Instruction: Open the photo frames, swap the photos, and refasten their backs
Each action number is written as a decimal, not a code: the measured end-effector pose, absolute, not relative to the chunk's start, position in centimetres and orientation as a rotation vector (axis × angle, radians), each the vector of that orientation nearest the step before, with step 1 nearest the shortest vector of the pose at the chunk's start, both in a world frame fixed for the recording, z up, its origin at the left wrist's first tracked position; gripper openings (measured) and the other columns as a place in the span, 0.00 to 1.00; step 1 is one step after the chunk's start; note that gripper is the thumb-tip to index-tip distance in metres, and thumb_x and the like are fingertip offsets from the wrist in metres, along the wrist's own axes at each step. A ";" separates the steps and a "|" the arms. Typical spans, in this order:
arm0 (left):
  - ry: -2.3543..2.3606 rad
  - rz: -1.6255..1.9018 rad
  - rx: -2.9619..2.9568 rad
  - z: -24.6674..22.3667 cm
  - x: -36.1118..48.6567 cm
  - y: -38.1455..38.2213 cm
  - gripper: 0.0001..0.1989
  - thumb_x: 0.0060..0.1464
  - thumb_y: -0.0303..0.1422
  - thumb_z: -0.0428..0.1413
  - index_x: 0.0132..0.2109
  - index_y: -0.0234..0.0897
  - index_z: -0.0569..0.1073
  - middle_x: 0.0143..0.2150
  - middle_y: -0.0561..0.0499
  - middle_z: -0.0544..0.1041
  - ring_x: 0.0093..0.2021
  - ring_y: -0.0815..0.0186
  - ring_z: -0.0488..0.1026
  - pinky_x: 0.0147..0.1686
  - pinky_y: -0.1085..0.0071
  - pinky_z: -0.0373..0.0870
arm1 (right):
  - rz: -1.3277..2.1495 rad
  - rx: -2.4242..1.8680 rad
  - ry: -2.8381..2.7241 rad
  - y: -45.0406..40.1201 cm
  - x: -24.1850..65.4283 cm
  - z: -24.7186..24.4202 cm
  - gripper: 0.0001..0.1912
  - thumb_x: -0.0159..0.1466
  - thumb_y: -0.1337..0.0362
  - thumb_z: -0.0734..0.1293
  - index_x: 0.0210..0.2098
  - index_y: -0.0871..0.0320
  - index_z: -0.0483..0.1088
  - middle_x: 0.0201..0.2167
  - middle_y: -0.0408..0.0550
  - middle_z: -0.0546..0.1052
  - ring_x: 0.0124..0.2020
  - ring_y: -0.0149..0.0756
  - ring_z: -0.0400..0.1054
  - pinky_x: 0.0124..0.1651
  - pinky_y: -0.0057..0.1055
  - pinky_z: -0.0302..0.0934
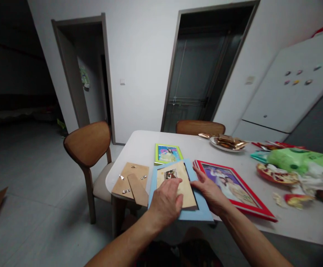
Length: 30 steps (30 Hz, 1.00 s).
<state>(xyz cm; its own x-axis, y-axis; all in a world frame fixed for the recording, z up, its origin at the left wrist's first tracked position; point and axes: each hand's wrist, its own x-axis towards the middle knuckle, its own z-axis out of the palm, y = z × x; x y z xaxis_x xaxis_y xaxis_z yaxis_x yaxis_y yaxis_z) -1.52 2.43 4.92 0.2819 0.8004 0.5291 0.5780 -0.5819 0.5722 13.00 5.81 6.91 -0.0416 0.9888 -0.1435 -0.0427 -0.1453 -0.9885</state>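
A light blue picture frame (pixel 203 209) lies tilted at the near table edge, with a cream board (pixel 189 198) inside its opening. A small photo (pixel 170 174) rests on the board's upper part. My left hand (pixel 165 202) is over the board, fingers bent and touching it just below the photo, thumb apart. My right hand (pixel 210 191) grips the blue frame's right edge, thumb on top; its other fingers are partly hidden. To the left is a brown frame backing (pixel 126 172) with metal clips and a stand leg (pixel 137 190).
Beyond the blue frame lies a green-framed picture (pixel 168 152); a red-framed picture (pixel 230 185) is at right. Farther right are a plate of wrapped snacks (pixel 228 142), a green packet (pixel 286 161) and fruit peel (pixel 297 200). Wooden chairs (pixel 90 142) stand around the white table (pixel 142 139).
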 end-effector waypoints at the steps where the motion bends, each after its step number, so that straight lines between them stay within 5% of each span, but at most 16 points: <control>1: 1.271 1.192 2.287 5.1 -1.6 2.4 0.19 0.49 0.27 0.47 0.51 0.36 0.60 0.46 0.45 0.69 0.47 0.62 0.64 0.48 0.63 0.62 | 1.364 -1.264 -1.133 5.8 13.0 6.9 0.40 0.47 0.68 0.63 0.58 0.56 0.44 0.31 0.46 0.75 0.20 0.31 0.67 0.25 0.28 0.63; 6: 1.233 1.151 2.327 5.3 -2.2 2.3 0.29 0.42 0.37 0.56 0.52 0.35 0.59 0.51 0.43 0.64 0.52 0.57 0.60 0.51 0.59 0.59 | 1.320 -1.227 -1.152 6.1 12.6 6.6 0.41 0.48 0.66 0.65 0.58 0.59 0.43 0.23 0.43 0.73 0.18 0.30 0.65 0.24 0.27 0.62; 11: 1.283 1.135 2.409 4.8 -2.2 2.3 0.21 0.43 0.24 0.50 0.48 0.34 0.63 0.45 0.45 0.68 0.47 0.61 0.63 0.48 0.65 0.62 | 1.252 -1.291 -1.228 6.8 12.8 5.9 0.42 0.49 0.64 0.65 0.59 0.60 0.42 0.17 0.38 0.69 0.17 0.29 0.63 0.21 0.24 0.58; 15: 1.524 1.348 2.211 5.1 -4.4 2.9 0.20 0.45 0.22 0.46 0.48 0.35 0.62 0.39 0.47 0.70 0.40 0.63 0.67 0.41 0.67 0.66 | 0.926 -1.571 -1.467 7.6 13.9 4.6 0.36 0.50 0.65 0.62 0.57 0.64 0.49 0.22 0.43 0.71 0.22 0.31 0.66 0.24 0.25 0.58; 21: 1.927 1.388 1.845 3.6 -9.8 3.3 0.17 0.48 0.27 0.47 0.47 0.36 0.62 0.43 0.46 0.71 0.42 0.61 0.69 0.42 0.64 0.65 | 0.291 -1.816 -1.929 8.6 15.1 1.6 0.25 0.53 0.67 0.58 0.51 0.70 0.60 0.42 0.60 0.71 0.41 0.41 0.66 0.44 0.31 0.56; 30: 2.043 1.062 2.021 0.2 -11.9 2.5 0.13 0.50 0.35 0.47 0.42 0.36 0.67 0.41 0.46 0.73 0.43 0.58 0.69 0.44 0.60 0.63 | 0.053 -1.915 -2.098 8.7 14.4 0.6 0.19 0.56 0.68 0.57 0.46 0.66 0.64 0.35 0.58 0.70 0.36 0.38 0.65 0.38 0.28 0.55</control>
<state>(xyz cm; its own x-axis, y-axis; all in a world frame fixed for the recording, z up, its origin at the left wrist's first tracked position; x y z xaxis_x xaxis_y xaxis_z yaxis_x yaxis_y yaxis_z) -11.94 2.47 0.22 -0.1281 0.9053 0.4049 0.8514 -0.1090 0.5130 14.38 8.66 0.63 -0.0667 0.9787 0.1941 0.9676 0.1109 -0.2267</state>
